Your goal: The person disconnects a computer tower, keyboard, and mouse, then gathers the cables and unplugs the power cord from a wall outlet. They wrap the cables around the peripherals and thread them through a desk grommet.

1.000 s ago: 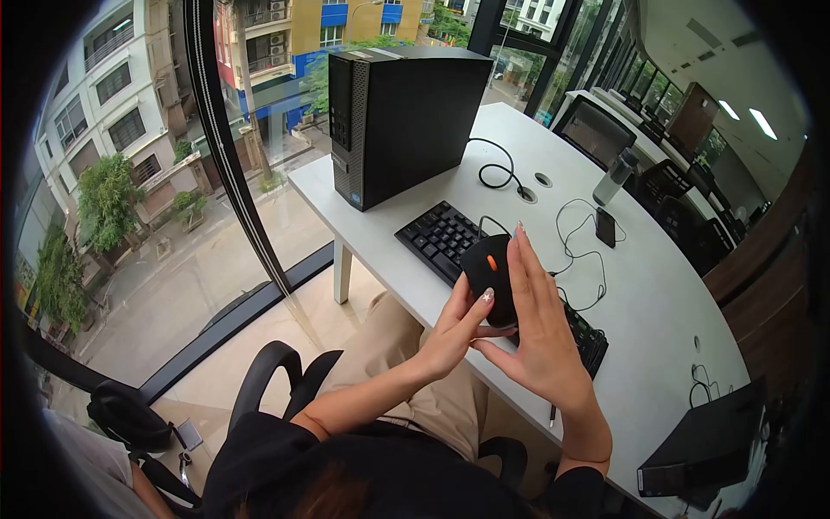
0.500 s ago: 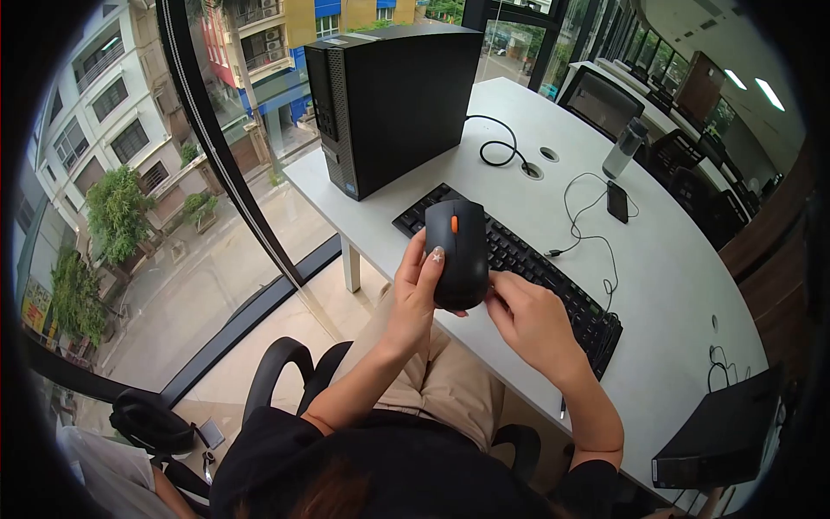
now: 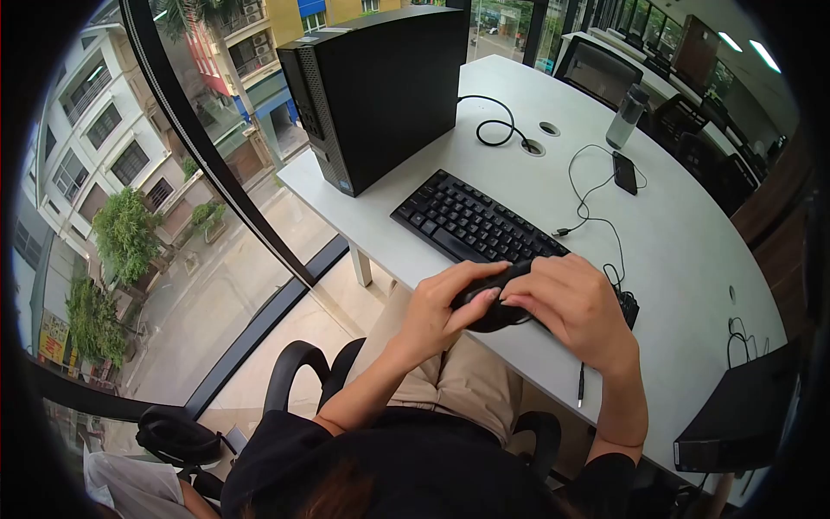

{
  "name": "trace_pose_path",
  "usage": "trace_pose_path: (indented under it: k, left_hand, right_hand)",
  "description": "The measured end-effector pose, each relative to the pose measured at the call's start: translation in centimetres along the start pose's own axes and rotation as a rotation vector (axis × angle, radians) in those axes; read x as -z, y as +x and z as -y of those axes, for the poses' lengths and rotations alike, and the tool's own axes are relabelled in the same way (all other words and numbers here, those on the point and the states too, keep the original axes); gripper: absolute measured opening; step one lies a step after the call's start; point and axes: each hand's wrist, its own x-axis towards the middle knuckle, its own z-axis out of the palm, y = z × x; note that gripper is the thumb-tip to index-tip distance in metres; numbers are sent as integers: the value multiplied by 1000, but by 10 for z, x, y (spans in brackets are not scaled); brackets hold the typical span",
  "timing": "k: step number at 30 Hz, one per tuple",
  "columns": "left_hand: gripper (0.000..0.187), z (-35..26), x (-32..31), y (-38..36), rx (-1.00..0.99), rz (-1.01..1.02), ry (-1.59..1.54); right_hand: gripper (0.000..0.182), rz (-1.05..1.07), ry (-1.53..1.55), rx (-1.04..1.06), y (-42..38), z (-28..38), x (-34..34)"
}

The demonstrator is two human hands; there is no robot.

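A black computer mouse (image 3: 499, 321) is held between my two hands, above the front edge of the desk. My left hand (image 3: 435, 313) is closed on its left side, the thumb lying across it. My right hand (image 3: 574, 303) grips the other side, fingertips close to the left thumb. The fingers cover most of the mouse, and its orange wheel does not show. Just behind lies a black keyboard (image 3: 475, 216) on the white desk (image 3: 683, 259), its right part hidden by my right hand.
A black computer tower (image 3: 389, 99) stands at the desk's left end by the window. Farther right are a bottle (image 3: 626, 118), a phone (image 3: 624, 173) and a thin cable (image 3: 596, 219). A black monitor (image 3: 739, 411) is at lower right. Another person's sleeve (image 3: 134, 480) shows at lower left.
The mouse has been lowered and turned, so its top no longer faces me. My right hand has come from beside it to grip it. The view has shifted slightly.
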Motion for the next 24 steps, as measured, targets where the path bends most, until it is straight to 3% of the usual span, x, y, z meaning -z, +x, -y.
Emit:
trace_pose_path:
  k: [1, 4, 6, 9, 12, 15, 19, 20, 23, 24]
  left_hand:
    - [28, 7, 0, 0, -103, 126, -46]
    - [44, 6, -19, -4, 78, 109, -502]
    - [55, 5, -21, -1, 103, 116, -675]
    - [80, 9, -26, 6, -83, 196, -729]
    - [95, 17, -38, 3, -94, 132, -926]
    - [89, 9, -37, 10, -56, -1, -866]
    - [68, 0, -32, 33, 71, -306, -800]
    - [57, 5, -31, 41, 26, -383, -714]
    - [47, 19, -21, 58, 29, -467, -544]
    - [38, 24, -17, 63, 4, -474, -439]
  right_hand:
    - [7, -21, 56, -40, 3, -5, 4]
    - [15, -71, 463, -370, 1, -20, 4]
    - [15, -71, 577, -387, -1, -28, 6]
    - [12, -93, 754, -433, -5, -34, 8]
    - [13, -49, 843, -498, -5, -40, 10]
    - [12, 33, 810, -574, -5, -43, 8]
    - [15, 65, 265, -484, -7, -39, 20]
    - [14, 132, 186, -448, -9, -38, 27]
    - [20, 233, -70, -463, -20, -33, 44]
    - [17, 169, -58, -451, -22, -29, 49]
